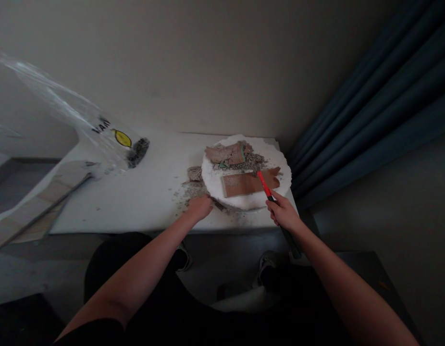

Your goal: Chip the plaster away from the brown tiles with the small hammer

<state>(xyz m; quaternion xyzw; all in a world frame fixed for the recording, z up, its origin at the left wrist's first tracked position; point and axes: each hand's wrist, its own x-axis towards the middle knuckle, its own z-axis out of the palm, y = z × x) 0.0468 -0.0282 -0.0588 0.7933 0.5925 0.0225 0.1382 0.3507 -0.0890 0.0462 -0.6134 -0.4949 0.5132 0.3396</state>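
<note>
My right hand [281, 210] is closed around the handle of a long red-and-black tool [266, 187]. The tool's red end points at a flat brown piece [240, 184] with a ragged right end; its working tip is too dim to make out. This piece lies on a round white slab with rough edges [216, 188]. Behind it on the slab are a cracked reddish-brown sheet [224, 154] and a heap of grey crumbs [256, 157]. My left hand [201, 207] is closed at the slab's front left edge; what its fingers hold, if anything, is hidden.
The slab stands on a white table [136, 202]. Grey crumbs and a small chunk [194, 173] lie left of it. A clear plastic bag [114, 139] with dark bits stands at the left, near tan boards [60, 192]. A blue curtain [370, 105] hangs at the right.
</note>
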